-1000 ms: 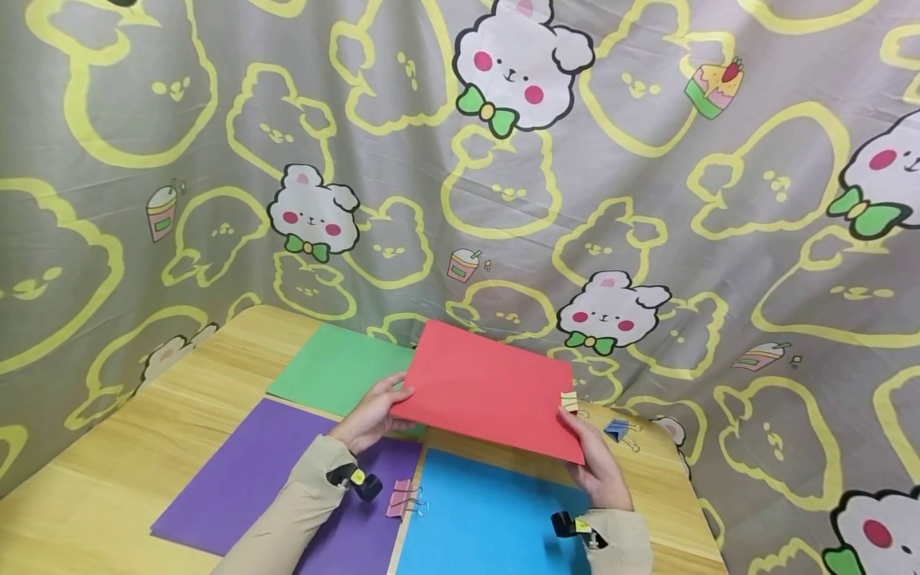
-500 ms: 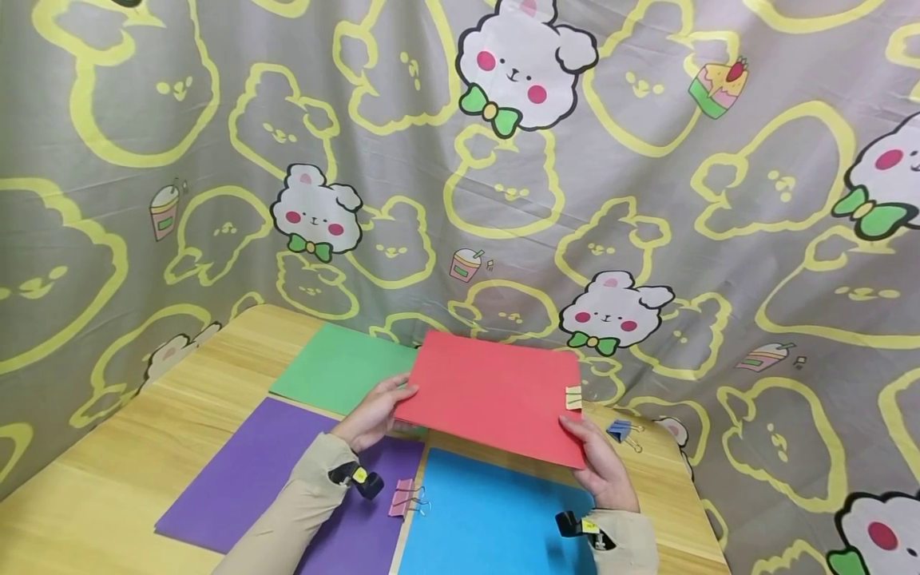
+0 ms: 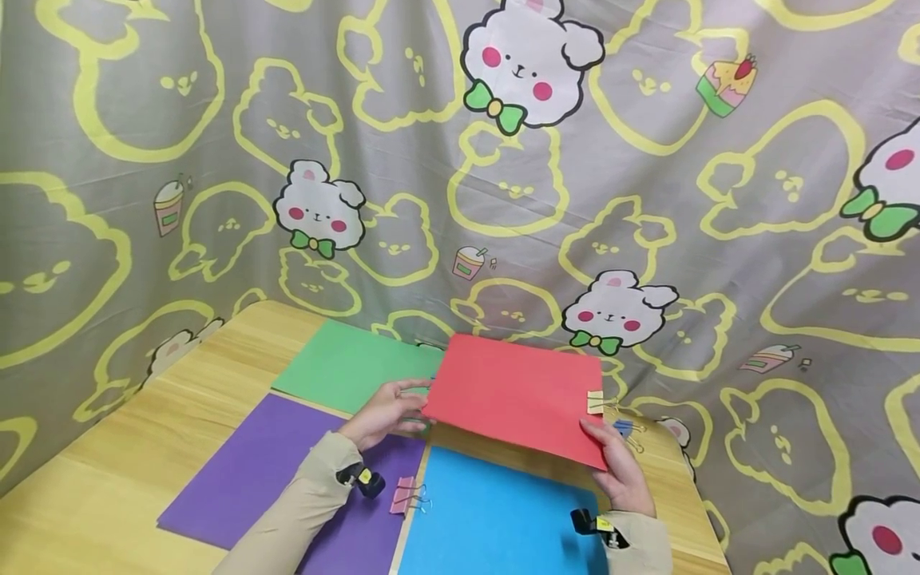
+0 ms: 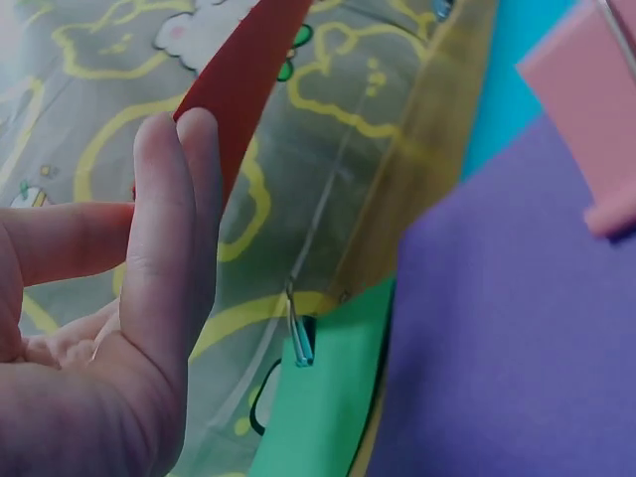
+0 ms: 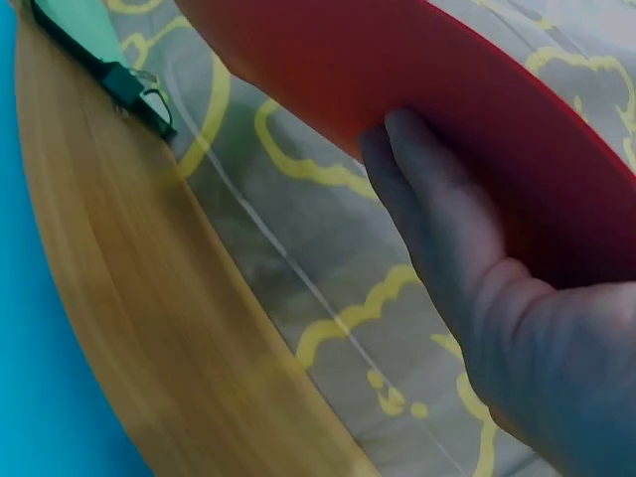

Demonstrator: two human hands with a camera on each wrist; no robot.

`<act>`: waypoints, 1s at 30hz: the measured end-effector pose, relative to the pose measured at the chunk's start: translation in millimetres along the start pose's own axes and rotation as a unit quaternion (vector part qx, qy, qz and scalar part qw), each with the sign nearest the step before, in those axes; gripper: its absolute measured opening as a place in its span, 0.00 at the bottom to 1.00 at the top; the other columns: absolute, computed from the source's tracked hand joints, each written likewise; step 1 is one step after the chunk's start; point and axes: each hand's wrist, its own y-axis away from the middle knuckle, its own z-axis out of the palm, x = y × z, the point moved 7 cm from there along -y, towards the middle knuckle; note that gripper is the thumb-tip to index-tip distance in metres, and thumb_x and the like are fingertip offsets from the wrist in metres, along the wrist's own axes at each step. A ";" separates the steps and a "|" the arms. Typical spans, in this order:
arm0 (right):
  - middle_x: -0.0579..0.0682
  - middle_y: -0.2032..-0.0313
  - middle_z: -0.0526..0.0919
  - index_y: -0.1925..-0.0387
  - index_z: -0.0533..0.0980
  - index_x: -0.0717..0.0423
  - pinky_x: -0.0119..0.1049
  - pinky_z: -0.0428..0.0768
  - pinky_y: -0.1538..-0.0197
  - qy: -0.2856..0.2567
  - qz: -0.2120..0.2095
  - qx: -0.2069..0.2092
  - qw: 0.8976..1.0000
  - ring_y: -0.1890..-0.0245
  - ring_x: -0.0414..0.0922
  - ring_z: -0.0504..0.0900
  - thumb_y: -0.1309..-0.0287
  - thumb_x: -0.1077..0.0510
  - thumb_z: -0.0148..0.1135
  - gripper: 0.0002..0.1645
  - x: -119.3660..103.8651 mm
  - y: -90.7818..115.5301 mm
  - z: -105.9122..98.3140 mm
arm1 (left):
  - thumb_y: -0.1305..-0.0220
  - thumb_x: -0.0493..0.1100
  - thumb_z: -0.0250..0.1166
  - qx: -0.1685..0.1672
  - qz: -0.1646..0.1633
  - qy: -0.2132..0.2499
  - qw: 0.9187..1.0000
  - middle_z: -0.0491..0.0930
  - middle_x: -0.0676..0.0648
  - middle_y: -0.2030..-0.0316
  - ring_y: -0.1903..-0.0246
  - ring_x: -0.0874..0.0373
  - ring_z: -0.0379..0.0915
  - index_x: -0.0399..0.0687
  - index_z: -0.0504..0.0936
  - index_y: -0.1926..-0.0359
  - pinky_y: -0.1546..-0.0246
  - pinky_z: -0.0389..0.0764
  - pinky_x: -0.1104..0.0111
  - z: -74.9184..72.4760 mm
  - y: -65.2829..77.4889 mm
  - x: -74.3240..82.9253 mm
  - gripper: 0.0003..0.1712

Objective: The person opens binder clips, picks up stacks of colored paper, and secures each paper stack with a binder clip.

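Note:
A red stack of paper (image 3: 517, 395) is raised over the table, tilted, with a yellow binder clip (image 3: 595, 402) on its right edge. My right hand (image 3: 622, 467) grips the stack by its lower right corner, thumb on top and fingers underneath. At the left edge, my left hand (image 3: 384, 414) has its fingers extended and spread from the thumb; in the left wrist view the fingertips (image 4: 199, 129) overlap the red paper (image 4: 253, 79). Purple paper (image 3: 287, 463) lies below the left hand, with a pink binder clip (image 3: 404, 495) on its right edge.
Green paper (image 3: 352, 363) lies at the back left, with a binder clip (image 4: 304, 340) on its edge. Blue paper (image 3: 496, 519) covers the front middle of the wooden table (image 3: 93, 479). A blue binder clip (image 3: 625, 430) sits at the right. A patterned curtain (image 3: 402, 160) hangs behind.
The red paper has shifted right with my right hand. My left hand, which held its left edge, has loosened its hold and its fingers have straightened.

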 end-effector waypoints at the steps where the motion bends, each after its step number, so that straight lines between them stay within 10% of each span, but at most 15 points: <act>1: 0.41 0.50 0.78 0.24 0.40 0.50 0.34 0.82 0.43 0.002 0.000 -0.001 1.000 0.50 0.37 0.84 0.26 0.57 0.48 0.40 0.2 -0.6 -1.7 | 0.29 0.36 0.57 0.008 0.001 -0.006 1.000 0.85 0.46 0.56 0.61 0.53 0.85 0.41 0.65 0.30 0.61 0.88 0.65 0.4 0.1 -0.6 0.29; 8: 0.40 0.52 0.79 0.24 0.43 0.52 0.34 0.83 0.44 0.022 0.003 0.007 1.000 0.50 0.36 0.84 0.26 0.57 0.49 0.38 3.4 -3.6 -12.1 | 0.32 0.34 0.60 0.041 0.006 -0.056 0.998 0.81 0.39 0.49 0.66 0.59 0.82 0.36 0.76 0.40 0.62 0.88 0.66 3.9 0.2 -7.6 0.20; 30: 0.43 0.46 0.73 0.22 0.32 0.51 0.34 0.82 0.42 0.052 0.017 0.050 0.997 0.52 0.34 0.83 0.27 0.56 0.50 0.47 12.0 -10.4 -37.4 | 0.27 0.43 0.56 -0.008 -0.007 -0.179 0.984 0.83 0.36 0.62 0.64 0.50 0.81 0.39 0.78 0.40 0.75 0.75 0.72 19.2 1.8 -8.1 0.20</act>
